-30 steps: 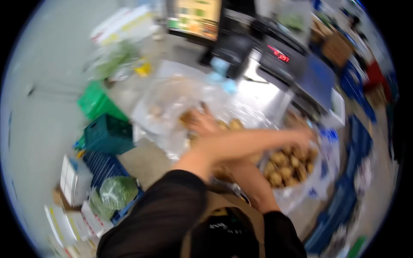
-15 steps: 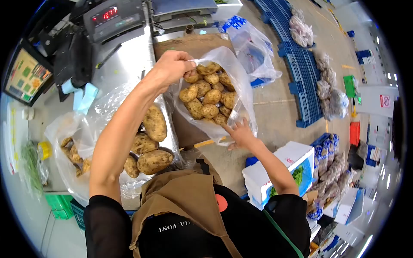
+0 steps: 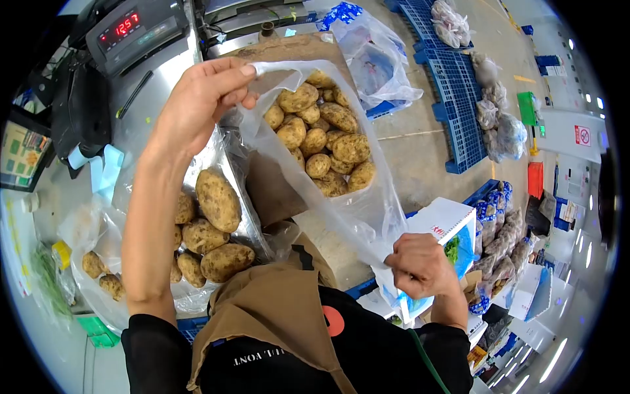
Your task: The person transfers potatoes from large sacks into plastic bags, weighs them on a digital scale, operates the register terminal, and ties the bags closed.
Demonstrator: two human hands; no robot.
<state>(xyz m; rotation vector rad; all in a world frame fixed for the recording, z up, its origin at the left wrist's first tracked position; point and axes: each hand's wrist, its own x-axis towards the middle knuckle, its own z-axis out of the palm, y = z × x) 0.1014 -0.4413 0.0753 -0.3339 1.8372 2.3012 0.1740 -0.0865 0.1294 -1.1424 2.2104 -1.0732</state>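
A clear plastic bag [image 3: 371,226] with several brown potatoes [image 3: 315,139] in it rests on a brown cardboard surface [image 3: 269,187]. My left hand [image 3: 203,98] is closed on the bag's upper left rim, thumb against the fingers. My right hand [image 3: 423,266] grips the opposite rim in a fist, low on the right. Between the two hands the rim is stretched, and the potatoes show through the wide mouth. Larger loose potatoes [image 3: 218,200] lie on clear plastic over the steel counter, beside my left forearm, which hides some of them.
A scale display [image 3: 128,26] with red digits stands at the upper left, near a screen [image 3: 25,148] and a black pen [image 3: 136,94]. Another plastic bag [image 3: 374,62] sits beyond the cardboard. Blue pallets [image 3: 453,92] and a white foam box [image 3: 433,220] are to the right.
My right hand has closed on the bag's rim and pulled it down and right. My left hand has shifted left, still holding its side, so the mouth is wider. The scale's digits differ.
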